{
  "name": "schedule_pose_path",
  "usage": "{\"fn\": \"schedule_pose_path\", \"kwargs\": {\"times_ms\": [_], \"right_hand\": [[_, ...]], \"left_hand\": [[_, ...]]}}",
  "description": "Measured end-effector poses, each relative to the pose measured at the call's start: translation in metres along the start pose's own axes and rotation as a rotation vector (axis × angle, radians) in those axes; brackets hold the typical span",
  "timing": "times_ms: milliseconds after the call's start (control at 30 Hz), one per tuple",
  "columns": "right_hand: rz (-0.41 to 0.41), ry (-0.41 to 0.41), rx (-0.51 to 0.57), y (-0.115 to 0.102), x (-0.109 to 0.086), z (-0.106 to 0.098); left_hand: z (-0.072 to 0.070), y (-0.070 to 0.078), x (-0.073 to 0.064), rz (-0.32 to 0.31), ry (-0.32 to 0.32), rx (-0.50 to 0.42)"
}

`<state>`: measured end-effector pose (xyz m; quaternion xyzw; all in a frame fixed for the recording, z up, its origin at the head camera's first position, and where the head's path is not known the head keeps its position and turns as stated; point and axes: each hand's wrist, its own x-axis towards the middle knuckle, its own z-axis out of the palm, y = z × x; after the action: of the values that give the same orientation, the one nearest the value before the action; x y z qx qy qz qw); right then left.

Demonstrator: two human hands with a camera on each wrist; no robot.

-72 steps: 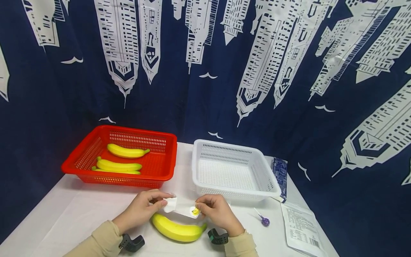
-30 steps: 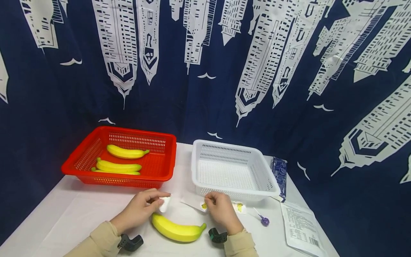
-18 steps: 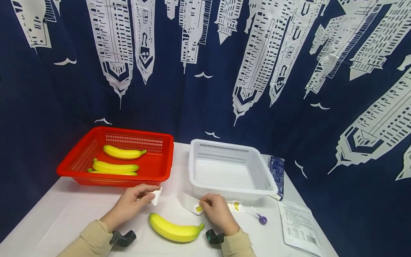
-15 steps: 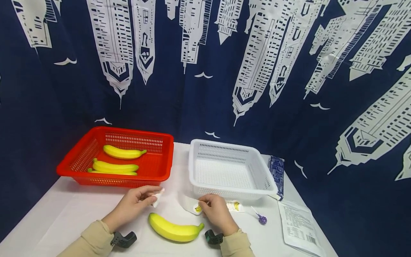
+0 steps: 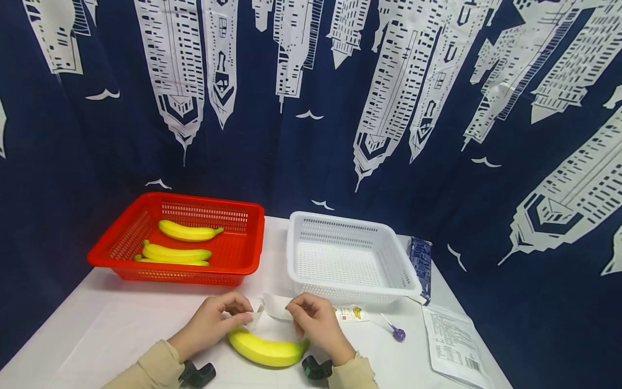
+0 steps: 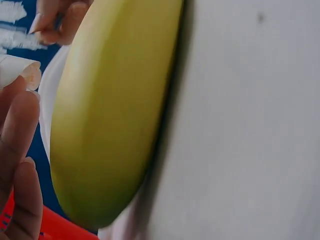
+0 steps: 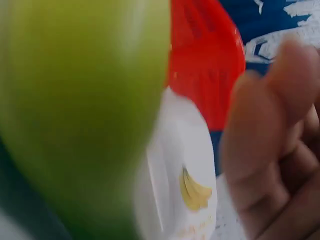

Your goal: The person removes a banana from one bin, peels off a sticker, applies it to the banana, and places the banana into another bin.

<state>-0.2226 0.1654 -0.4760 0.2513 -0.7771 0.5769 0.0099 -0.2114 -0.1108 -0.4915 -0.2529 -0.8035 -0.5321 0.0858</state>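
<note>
My left hand (image 5: 209, 327) pinches a small curled piece of white paper (image 6: 17, 70) between thumb and fingertips. Close by on the right, my right hand (image 5: 316, 327) has its fingertips at the end of a white sticker strip (image 5: 277, 306). In the right wrist view the strip shows a printed banana sticker (image 7: 195, 190), beside my blurred right fingers (image 7: 255, 135). The two fingers' contact with the strip is partly hidden. A yellow banana (image 5: 267, 351) lies on the table just below both hands and fills much of both wrist views.
A red basket (image 5: 238, 265) with several bananas (image 5: 189, 231) stands back left, and a white basket (image 5: 350, 292) back right. To the right lie another sticker strip (image 5: 347, 313), a purple lollipop (image 5: 398, 335), a blue packet (image 5: 420, 267) and a white pouch (image 5: 454, 343).
After drawing apart, my hands have come closer together again over the banana. The left moved right with its curled paper. The right shifted left with the strip, and its sticker is now hidden in the head view.
</note>
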Motion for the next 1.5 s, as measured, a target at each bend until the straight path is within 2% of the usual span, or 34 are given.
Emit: {"fn": "schedule_pose_path", "kwargs": {"times_ms": [67,167,300,400,567,700,867,967,1067,1167,1300,1400,1500], "right_hand": [[-0.016,-0.085,0.033,-0.001,-0.001,0.004],[-0.056,-0.187,0.052,-0.001,-0.001,0.010],[-0.075,-0.267,0.076,-0.002,-0.001,0.016],[-0.060,-0.282,0.048,-0.003,-0.002,0.019],[-0.043,-0.265,0.025,-0.004,-0.003,0.021],[-0.017,-0.238,0.086,-0.002,-0.003,0.020],[0.016,-0.210,0.150,-0.003,-0.003,0.020],[0.029,-0.187,0.144,-0.004,-0.004,0.020],[0.005,-0.182,0.138,-0.003,-0.003,0.020],[-0.052,-0.190,0.149,-0.001,-0.003,0.020],[-0.115,-0.205,0.137,-0.001,-0.003,0.018],[-0.122,-0.205,0.110,-0.003,-0.003,0.017],[-0.096,-0.197,0.095,-0.004,-0.003,0.018]], "left_hand": [[0.003,0.002,-0.001,0.045,-0.009,0.035],[0.006,0.005,-0.004,0.101,-0.049,0.030],[0.009,0.006,-0.005,0.261,-0.114,0.005],[0.010,0.007,-0.005,0.408,-0.122,0.028],[0.011,0.009,-0.003,0.567,-0.041,0.143],[0.011,0.008,-0.001,0.651,0.030,0.233],[0.011,0.007,0.001,0.760,0.089,0.313],[0.010,0.008,0.001,0.789,0.080,0.322],[0.008,0.010,0.000,0.769,0.030,0.310],[0.006,0.011,-0.001,0.754,-0.002,0.312],[0.005,0.009,-0.001,0.744,0.002,0.327],[0.005,0.008,-0.001,0.722,-0.004,0.329],[0.005,0.006,-0.001,0.731,-0.018,0.325]]}}
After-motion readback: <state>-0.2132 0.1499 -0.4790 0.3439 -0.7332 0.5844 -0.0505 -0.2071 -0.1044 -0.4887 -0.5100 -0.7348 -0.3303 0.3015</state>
